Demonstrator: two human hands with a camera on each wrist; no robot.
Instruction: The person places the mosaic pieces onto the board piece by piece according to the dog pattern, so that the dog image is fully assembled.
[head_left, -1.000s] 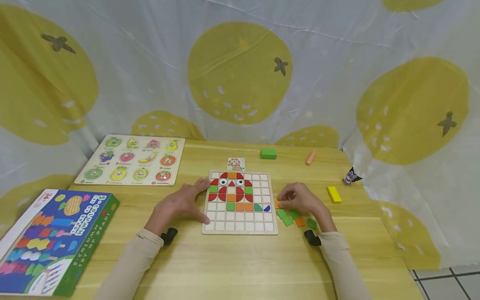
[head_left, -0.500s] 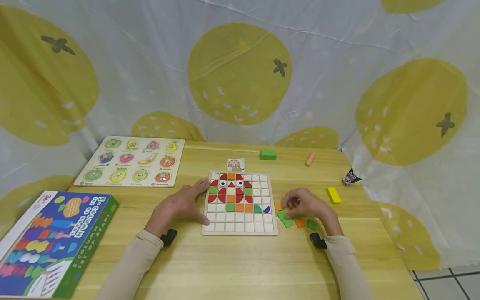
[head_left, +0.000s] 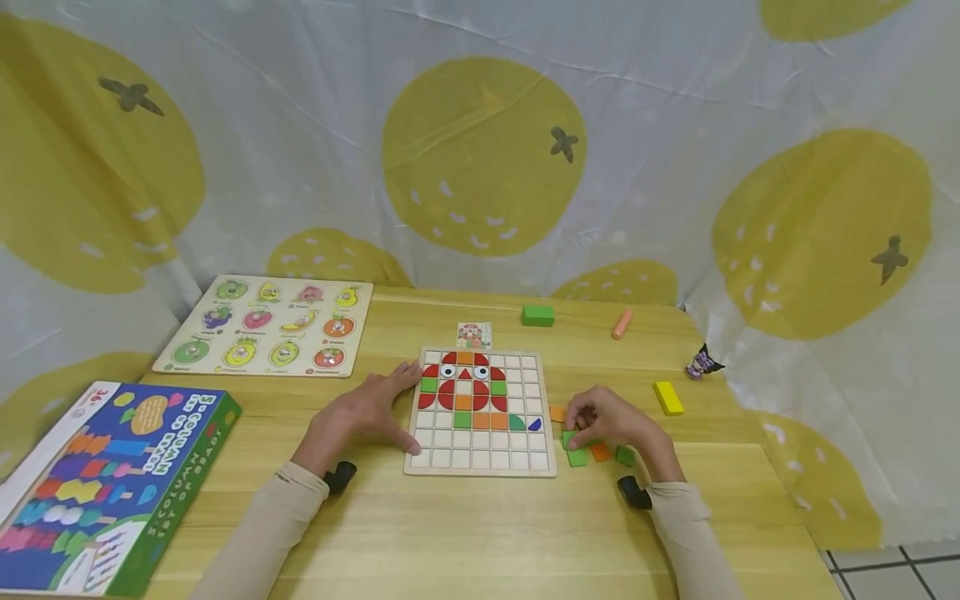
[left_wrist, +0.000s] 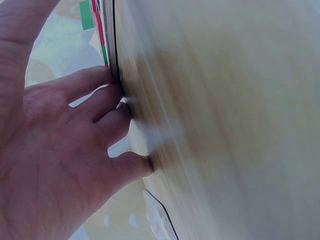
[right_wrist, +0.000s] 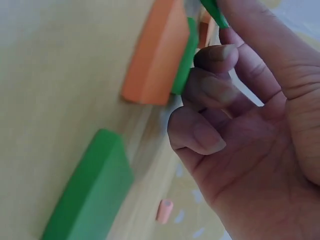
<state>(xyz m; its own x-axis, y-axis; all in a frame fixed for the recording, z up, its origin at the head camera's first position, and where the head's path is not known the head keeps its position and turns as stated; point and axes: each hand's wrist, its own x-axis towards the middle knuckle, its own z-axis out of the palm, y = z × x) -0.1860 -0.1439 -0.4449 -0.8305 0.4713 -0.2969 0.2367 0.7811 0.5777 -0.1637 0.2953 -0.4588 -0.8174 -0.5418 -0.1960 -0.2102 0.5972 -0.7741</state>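
A square wooden grid board (head_left: 480, 463) lies on the table. Red, green and orange tiles form a face with two eyes on it, with a row of tiles below. My left hand (head_left: 367, 412) rests at the board's left edge, fingers at the upper part and thumb lower down. To the right of the board my right hand (head_left: 615, 419) pinches a green tile (right_wrist: 214, 11) between thumb and index finger, its other fingers curled. Around it lie another green tile (head_left: 577, 457), an orange tile (head_left: 601, 452), a darker green piece (head_left: 625, 455) and an orange tile (head_left: 557, 414) beside the board.
A small picture card (head_left: 474, 335) lies behind the board. Farther back are a green block (head_left: 537, 316) and an orange stick (head_left: 622, 324). A yellow block (head_left: 668, 398) and a small figurine (head_left: 703, 363) stand right. Left are a fruit puzzle board (head_left: 262, 367) and a toy box (head_left: 183, 475).
My right hand has left the orange tile beside the board, moved slightly right and toward me, and taken hold of a green tile. The left hand has stayed at the board.
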